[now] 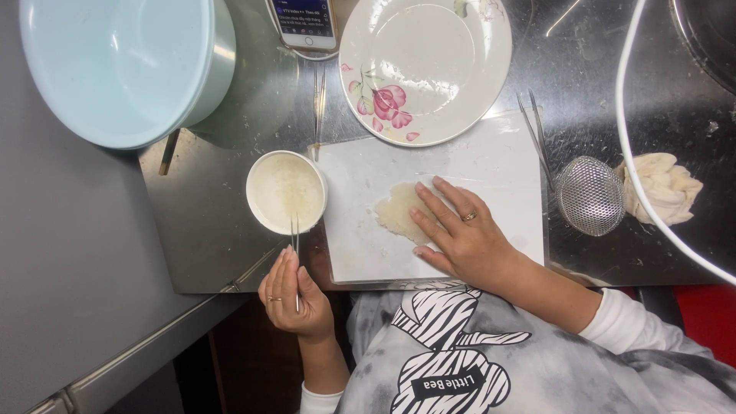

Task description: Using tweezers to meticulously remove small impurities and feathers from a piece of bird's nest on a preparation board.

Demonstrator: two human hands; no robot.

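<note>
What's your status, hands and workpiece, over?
Left hand pinching tweezers, tips over the small white cup. Right hand flat on the pale translucent piece on the white board. Flowered plate at the board's far edge, clear of both hands.

Two bowls (pixel 126 69) (pixel 286 192), one plate (pixel 425 69), three tweezers (pixel 295 238) (pixel 319 103) (pixel 537 134)

Bright, even overhead light, sharp focus, with soft glare on the steel counter (pixel 230 230).

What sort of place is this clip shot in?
Probably a kitchen or food-prep bench. A steel counter carries a flowered plate, a wire strainer and a white board, where the right hand presses a pale flat piece. The left hand holds tweezers over a small cup.
</note>
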